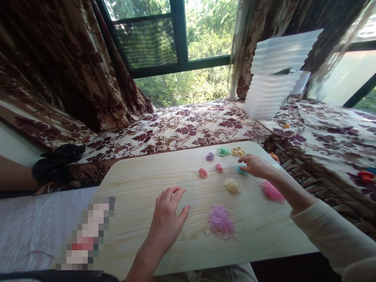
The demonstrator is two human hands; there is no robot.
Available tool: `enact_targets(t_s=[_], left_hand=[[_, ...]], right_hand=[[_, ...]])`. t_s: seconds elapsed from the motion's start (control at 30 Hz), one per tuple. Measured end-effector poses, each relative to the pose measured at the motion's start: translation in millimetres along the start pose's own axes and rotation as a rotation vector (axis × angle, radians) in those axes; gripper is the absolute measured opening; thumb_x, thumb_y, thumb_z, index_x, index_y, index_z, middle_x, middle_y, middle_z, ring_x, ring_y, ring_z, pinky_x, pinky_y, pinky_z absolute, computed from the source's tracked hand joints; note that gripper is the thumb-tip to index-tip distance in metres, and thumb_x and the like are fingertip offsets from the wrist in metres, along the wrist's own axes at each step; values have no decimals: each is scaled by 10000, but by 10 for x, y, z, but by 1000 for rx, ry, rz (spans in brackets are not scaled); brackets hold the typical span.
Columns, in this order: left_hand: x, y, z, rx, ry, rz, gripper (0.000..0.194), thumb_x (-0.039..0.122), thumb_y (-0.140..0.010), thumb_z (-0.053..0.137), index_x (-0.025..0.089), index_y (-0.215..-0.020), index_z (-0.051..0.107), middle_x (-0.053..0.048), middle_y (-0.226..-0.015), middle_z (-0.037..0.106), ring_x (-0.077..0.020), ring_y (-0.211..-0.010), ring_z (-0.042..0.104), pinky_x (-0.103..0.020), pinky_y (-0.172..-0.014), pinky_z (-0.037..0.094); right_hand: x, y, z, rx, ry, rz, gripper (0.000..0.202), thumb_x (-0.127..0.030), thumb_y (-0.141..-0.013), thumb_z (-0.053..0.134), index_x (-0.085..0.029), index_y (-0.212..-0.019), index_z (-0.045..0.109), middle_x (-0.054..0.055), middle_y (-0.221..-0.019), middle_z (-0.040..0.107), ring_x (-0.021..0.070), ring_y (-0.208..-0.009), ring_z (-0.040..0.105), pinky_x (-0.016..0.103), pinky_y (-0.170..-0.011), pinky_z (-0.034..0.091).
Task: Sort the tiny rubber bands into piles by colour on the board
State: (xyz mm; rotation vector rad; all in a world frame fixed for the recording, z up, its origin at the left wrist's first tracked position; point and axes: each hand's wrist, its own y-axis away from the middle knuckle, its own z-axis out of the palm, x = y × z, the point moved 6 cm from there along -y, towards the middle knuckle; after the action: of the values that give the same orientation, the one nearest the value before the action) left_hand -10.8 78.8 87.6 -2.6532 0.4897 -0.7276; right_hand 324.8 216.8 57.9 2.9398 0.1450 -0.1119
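My left hand (169, 213) hovers over the wooden table with thumb and fingers apart, holding nothing. My right hand (255, 165) reaches to the far right part of the table, its fingertips at a small bunch of blue bands (241, 170), partly hidden under them. A gap shows between its fingers, and I see nothing held. Close by lie small bunches of yellow (238, 151), green (223, 152), purple (209, 156), pink (219, 168) and coral bands (203, 172). Nearer me are looser heaps of thin bands: cream (232, 186), bright pink (272, 192) and lilac (221, 221).
The pale wooden table (132, 184) has rounded corners. Orange bands (273, 156) lie by its right edge. Behind it is a ledge with flowered cloth (182, 127), bearing a white ridged foam stack (272, 86). A blurred-out item (88, 235) lies at the left edge.
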Motion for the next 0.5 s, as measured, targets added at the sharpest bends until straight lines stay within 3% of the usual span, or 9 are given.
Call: enact_targets(t_s=[0.3, 0.4, 0.5], left_hand=[[116, -195, 176, -101, -19, -86, 353, 181, -829, 629, 204, -1180, 609, -81, -1151, 630, -252, -1087, 579, -453, -976, 472], [135, -339, 264, -142, -65, -108, 320, 246, -837, 652, 217, -1154, 625, -68, -1124, 641, -240, -1075, 584, -431, -986, 468], [136, -429, 290, -174, -97, -121, 322, 302, -849, 650, 224, -1161, 626, -65, -1121, 647, -238, -1075, 582, -420, -994, 460]], right_hand=[[-16, 3, -187, 98, -72, -35, 241, -320, -919, 554, -195, -1086, 674, 95, -1070, 695, 196, -924, 647, 390, -859, 509], [-29, 16, -221, 131, -136, -65, 205, -271, -824, 588, -246, -947, 749, 140, -853, 739, 230, -747, 674, 370, -699, 501], [27, 35, -173, 154, -203, -94, 144, -340, -705, 652, -319, -799, 759, 129, -723, 738, 220, -604, 657, 370, -588, 474]])
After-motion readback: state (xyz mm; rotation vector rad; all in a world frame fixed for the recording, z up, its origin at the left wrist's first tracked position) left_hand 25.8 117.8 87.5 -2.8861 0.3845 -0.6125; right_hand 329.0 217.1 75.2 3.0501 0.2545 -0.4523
